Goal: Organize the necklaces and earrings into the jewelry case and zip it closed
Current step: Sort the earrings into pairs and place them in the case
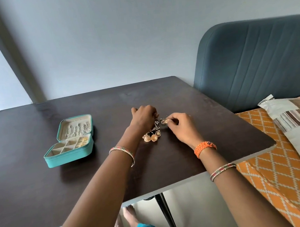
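Both hands (144,115) (181,123) at unlabelled earrings (152,136).

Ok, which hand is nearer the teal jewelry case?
Left. The left hand is at the earring pile, right of the case. The right hand is farther right, pinching an earring.

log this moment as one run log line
phase: sorting earrings | right hand: pinching an earring | left hand: curled at earring pile | jewelry case: open, unzipped, left of pile
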